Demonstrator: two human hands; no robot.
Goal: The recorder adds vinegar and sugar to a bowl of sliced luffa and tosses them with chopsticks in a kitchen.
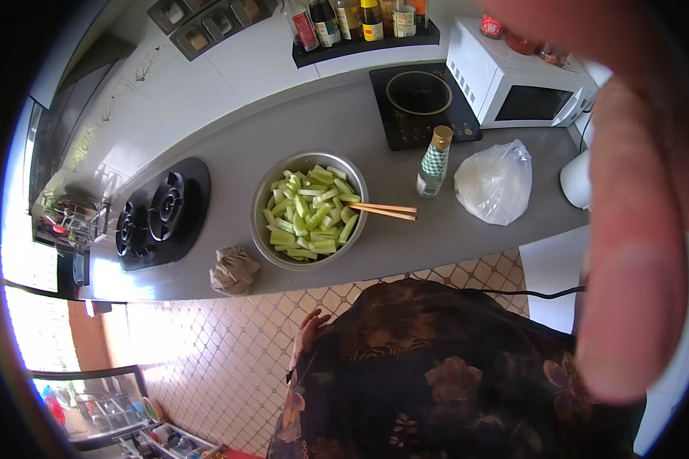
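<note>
My right hand (637,229) is very close to the camera at the right, blurred, its fingers partly out of the picture; whether it holds anything does not show. My left hand (312,328) hangs below the counter's front edge beside my dark floral garment, with nothing seen in its fingers. On the grey counter stands a metal bowl (256,229) full of cut green cucumber pieces (310,215). A pair of wooden chopsticks (386,210) leans over its right rim. Right of the bowl stand a glass bottle (433,163) with a gold cap and a knotted plastic bag (494,182) of white contents.
A crumpled cloth (233,271) lies by the counter's front edge, with a gas hob (166,212) to its left. An induction cooker (419,103) and a white microwave (517,80) stand at the back right. Bottles line a wall shelf (367,50).
</note>
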